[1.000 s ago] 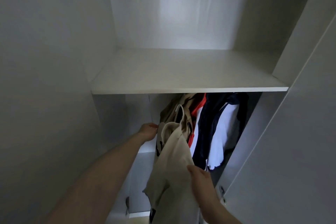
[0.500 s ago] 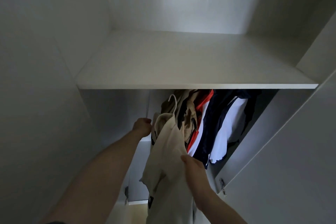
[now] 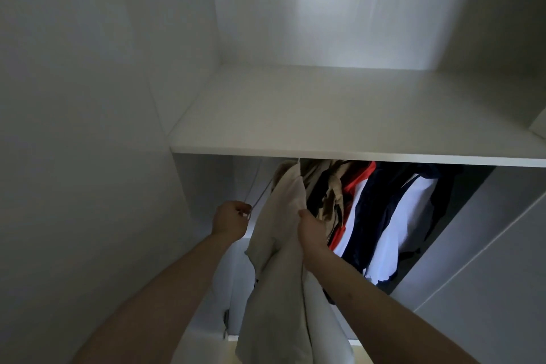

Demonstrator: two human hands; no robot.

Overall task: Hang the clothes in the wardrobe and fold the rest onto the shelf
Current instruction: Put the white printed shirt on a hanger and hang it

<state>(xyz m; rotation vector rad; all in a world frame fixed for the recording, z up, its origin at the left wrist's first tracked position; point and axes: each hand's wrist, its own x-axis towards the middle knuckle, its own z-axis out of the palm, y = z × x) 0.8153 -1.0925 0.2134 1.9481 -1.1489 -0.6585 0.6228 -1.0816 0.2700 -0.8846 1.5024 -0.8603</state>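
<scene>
A cream garment [image 3: 277,245] hangs from a pale hanger [image 3: 260,196] just under the front edge of the white shelf [image 3: 325,115], at the left end of the row of hung clothes. The hanger's hook and the rail it would sit on are hidden behind the shelf edge, so whether it is actually hooked on cannot be told. The left hand [image 3: 230,220] is curled round the hanger's lower left end, its fingers pinching the thin arm, which runs up and right from them into the fabric. The right hand [image 3: 310,230] grips a bunch of the cream cloth at its right edge, fingers closed into the folds; the fingertips themselves are buried in the fabric. Below both hands the garment drops between the forearms and is cut off by the bottom of the view.

Just right of the right-hand fingers hang a tan garment [image 3: 328,189], then a red, white and navy top [image 3: 381,216]; their hangers are hidden by the shelf. Further right the wardrobe interior is too dark to make out.
</scene>
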